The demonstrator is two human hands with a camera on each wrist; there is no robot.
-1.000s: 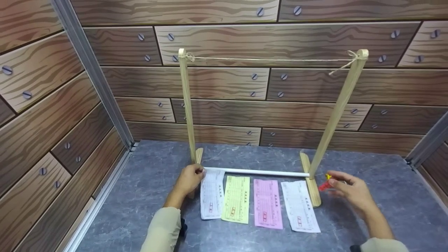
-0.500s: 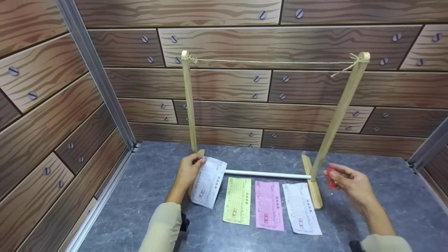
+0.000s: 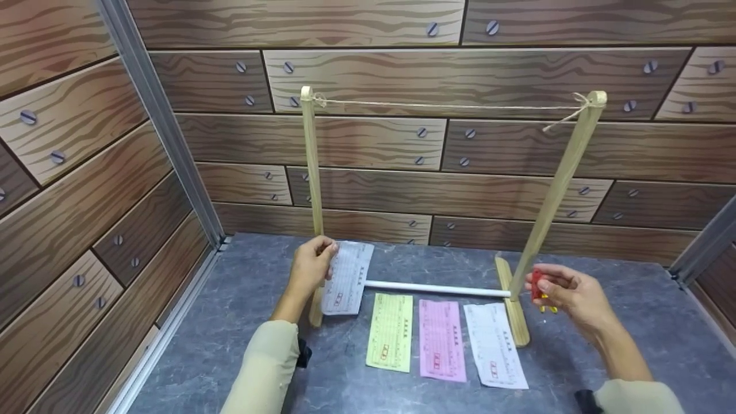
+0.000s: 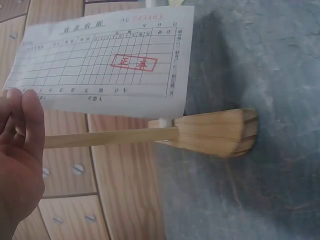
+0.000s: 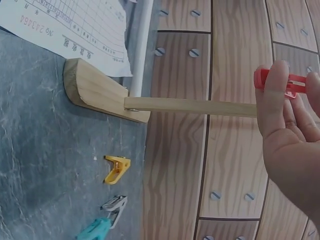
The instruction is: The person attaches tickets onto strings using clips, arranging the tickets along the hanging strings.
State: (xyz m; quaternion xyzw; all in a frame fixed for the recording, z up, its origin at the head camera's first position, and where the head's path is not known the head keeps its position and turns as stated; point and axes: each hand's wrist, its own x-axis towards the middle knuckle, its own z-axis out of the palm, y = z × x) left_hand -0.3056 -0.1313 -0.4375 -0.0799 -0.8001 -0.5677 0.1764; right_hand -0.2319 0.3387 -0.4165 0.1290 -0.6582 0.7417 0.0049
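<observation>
My left hand pinches a white receipt slip by its upper left edge, holding it up off the table beside the left post. In the left wrist view this printed receipt hangs above the wooden foot, its red stamp box facing the camera. Near the base of the right post, my right hand holds a red clip between thumb and fingers. A yellow-green slip, a pink slip and another white slip lie in a row on the table.
A wooden stand has a left post, a right post, a string tied across the top and a white bar low down. In the right wrist view, a yellow clip and a teal clip lie on the table.
My left hand has lifted the leftmost white receipt from the row, raising it higher and swinging it more upright. My right hand has turned the red clip upright in its fingers.
</observation>
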